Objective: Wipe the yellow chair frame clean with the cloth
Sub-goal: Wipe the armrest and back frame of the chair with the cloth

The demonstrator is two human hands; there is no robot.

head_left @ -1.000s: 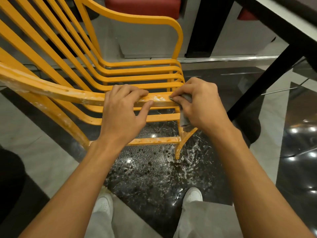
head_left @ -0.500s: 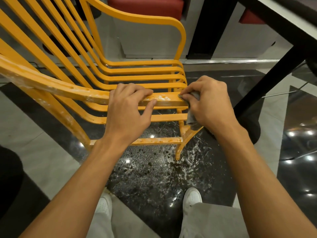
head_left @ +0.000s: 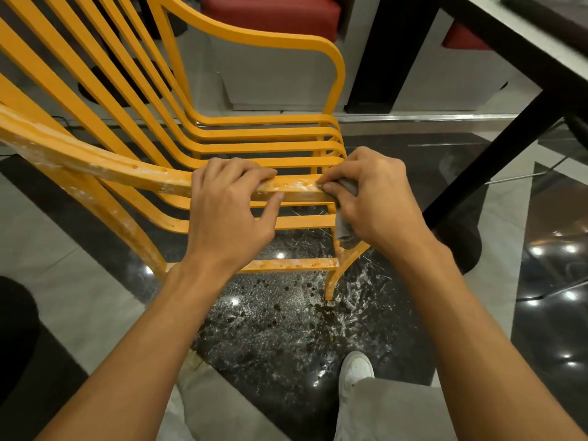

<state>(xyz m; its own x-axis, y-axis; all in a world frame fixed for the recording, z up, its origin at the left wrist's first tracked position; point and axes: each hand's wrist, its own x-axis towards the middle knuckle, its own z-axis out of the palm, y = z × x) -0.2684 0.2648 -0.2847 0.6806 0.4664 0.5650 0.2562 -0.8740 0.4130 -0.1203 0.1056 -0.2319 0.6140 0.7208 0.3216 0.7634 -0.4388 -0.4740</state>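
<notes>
A yellow slatted chair frame fills the upper left of the head view. Its near armrest runs from the left edge to the middle and carries white smears and wet foam. My left hand grips that armrest near its front end, fingers over the top, thumb below. My right hand is closed on a grey cloth and presses it against the armrest's front corner. Most of the cloth is hidden under the hand; a fold hangs down beside the front leg.
A black table with a slanted black leg stands at the right. Red seats sit behind. The dark glossy floor below the chair is spattered with white specks. My white shoe stands near the chair's front leg.
My right hand with the cloth has shifted slightly left along the armrest's front end. The left hand keeps its grip. The view has drifted a little.
</notes>
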